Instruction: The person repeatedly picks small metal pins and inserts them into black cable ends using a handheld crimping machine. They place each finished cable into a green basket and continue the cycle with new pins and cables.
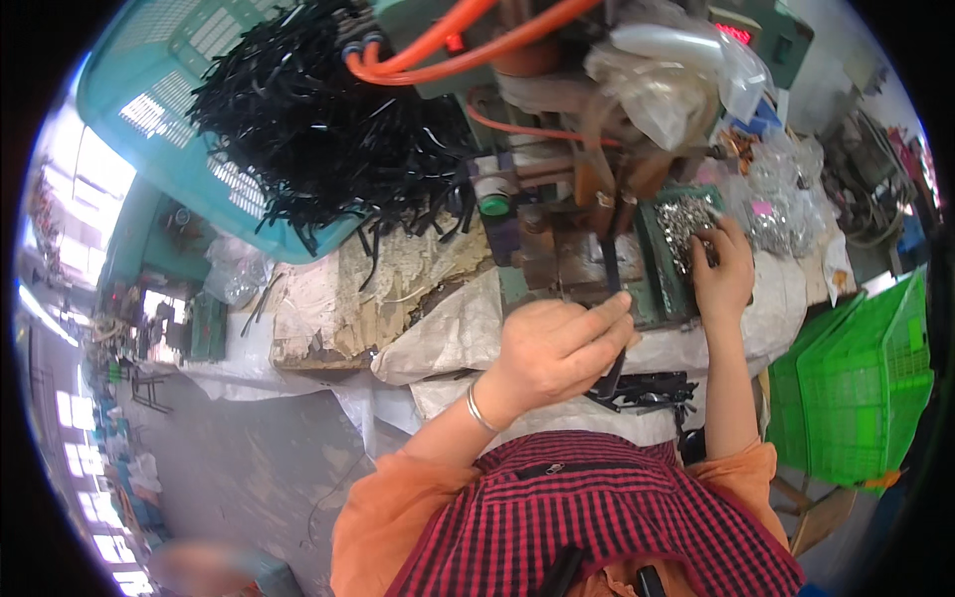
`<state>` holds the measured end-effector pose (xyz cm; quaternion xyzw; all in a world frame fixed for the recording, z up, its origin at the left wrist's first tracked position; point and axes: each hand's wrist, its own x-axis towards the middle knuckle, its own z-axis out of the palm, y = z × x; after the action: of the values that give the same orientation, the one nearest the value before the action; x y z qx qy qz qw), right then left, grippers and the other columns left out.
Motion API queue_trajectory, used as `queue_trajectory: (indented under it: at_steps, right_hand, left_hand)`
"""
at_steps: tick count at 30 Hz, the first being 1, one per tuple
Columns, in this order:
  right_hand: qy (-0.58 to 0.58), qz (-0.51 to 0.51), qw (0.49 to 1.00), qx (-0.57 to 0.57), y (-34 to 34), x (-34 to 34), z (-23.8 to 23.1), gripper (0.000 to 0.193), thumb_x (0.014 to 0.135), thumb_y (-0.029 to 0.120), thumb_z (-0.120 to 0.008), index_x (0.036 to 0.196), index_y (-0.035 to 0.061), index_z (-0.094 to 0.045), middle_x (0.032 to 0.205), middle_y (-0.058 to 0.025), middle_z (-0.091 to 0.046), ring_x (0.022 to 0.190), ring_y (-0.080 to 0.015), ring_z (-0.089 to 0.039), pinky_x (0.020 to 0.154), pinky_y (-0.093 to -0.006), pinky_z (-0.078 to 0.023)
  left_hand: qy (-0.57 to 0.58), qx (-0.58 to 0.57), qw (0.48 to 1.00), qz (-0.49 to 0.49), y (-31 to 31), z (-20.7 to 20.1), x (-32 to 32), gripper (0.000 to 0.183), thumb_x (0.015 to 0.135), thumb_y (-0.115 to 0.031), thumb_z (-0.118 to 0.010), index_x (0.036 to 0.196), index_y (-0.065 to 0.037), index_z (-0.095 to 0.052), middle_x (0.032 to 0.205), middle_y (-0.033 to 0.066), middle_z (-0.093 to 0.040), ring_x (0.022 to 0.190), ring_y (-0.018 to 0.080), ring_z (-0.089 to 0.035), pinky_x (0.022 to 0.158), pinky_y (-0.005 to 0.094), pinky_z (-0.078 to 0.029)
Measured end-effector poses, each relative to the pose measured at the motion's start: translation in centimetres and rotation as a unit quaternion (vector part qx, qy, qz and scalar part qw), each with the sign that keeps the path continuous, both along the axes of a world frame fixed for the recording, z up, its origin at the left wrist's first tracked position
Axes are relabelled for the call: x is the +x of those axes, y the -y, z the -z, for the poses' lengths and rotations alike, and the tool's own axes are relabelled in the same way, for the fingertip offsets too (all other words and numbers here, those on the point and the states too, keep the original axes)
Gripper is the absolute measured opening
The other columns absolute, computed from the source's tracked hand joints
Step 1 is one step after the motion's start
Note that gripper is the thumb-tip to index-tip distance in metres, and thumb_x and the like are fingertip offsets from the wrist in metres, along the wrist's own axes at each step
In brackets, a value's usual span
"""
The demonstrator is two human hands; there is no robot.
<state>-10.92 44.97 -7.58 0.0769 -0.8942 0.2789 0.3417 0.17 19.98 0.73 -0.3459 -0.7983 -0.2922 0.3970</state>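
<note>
My left hand (567,348) pinches a narrow black strip (611,267) between thumb and fingers. The strip runs up from my fingertips under the head of a bench press (602,214), and its other end hangs below my hand. My right hand (724,269) is at a green tray (652,264) to the right of the press. Its thumb and fingers are bent together against a heap of small shiny metal pieces (679,224). Whether a piece sits between those fingertips is too small to tell.
A pale teal basket (164,65) with a tangled pile of black strips (318,129) lies back left. More black strips (652,391) lie near my lap. Orange hoses (428,72) cross above the press. Plastic bags of metal pieces (781,214) and a green crate (846,383) stand right.
</note>
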Motion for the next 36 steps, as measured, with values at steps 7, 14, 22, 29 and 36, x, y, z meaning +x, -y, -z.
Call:
queue_trajectory:
  at_steps: [7,14,22,29,36]
  right_hand:
    - [0.07,-0.058,0.958,-0.272,0.2,0.3,0.0,0.008,0.096,0.008,-0.068,0.101,0.001,-0.07,0.089,-0.0008,-0.067,0.082,-0.009,-0.059,0.076,-0.0247,-0.048]
    - [0.119,-0.078,0.922,-0.361,2.3,0.1,-1.4,0.009,0.096,0.007,-0.072,0.102,0.0,-0.07,0.091,-0.0003,-0.069,0.082,-0.0069,-0.062,0.077,-0.0226,-0.049]
    - [0.133,-0.013,0.939,-0.316,-3.7,4.5,0.0,0.014,0.092,0.004,-0.074,0.105,-0.0015,-0.073,0.095,-0.0033,-0.072,0.088,-0.0102,-0.065,0.081,-0.0244,-0.051]
    - [0.151,-0.072,0.931,-0.323,-2.1,6.1,-2.6,0.016,0.092,0.003,-0.072,0.107,-0.0007,-0.076,0.103,-0.0053,-0.075,0.095,-0.0118,-0.066,0.087,-0.0257,-0.051]
    - [0.039,-0.231,0.941,-0.245,7.7,2.8,-7.5,0.02,0.085,0.002,-0.075,0.104,0.0,-0.074,0.101,-0.0107,-0.074,0.095,-0.0209,-0.07,0.087,-0.0314,-0.052]
  left_hand:
    - [0.187,0.356,0.876,-0.267,4.5,6.4,0.1,0.048,0.081,-0.004,-0.079,0.126,-0.001,-0.063,0.128,0.0188,-0.063,0.104,0.0316,-0.065,0.086,0.0371,-0.052]
    - [0.156,0.236,0.895,-0.344,11.9,6.6,-7.5,0.068,0.079,-0.011,-0.084,0.14,-0.001,-0.053,0.136,0.0216,-0.057,0.122,0.037,-0.057,0.104,0.0434,-0.047]
    - [0.376,-0.004,0.702,-0.605,28.4,8.7,-5.2,0.029,0.079,-0.028,-0.078,0.089,-0.001,-0.073,0.091,0.0222,-0.073,0.09,0.0406,-0.07,0.081,0.0474,-0.055]
    - [0.382,-0.061,0.707,-0.591,28.6,12.9,-3.3,0.027,0.083,-0.028,-0.072,0.089,-0.002,-0.073,0.089,0.0228,-0.073,0.087,0.0423,-0.071,0.079,0.0497,-0.056]
    - [0.486,0.259,0.787,-0.28,20.5,7.5,-1.8,0.021,0.103,-0.018,-0.056,0.115,-0.002,-0.062,0.088,0.0118,-0.075,0.079,0.0209,-0.073,0.067,0.0316,-0.056]
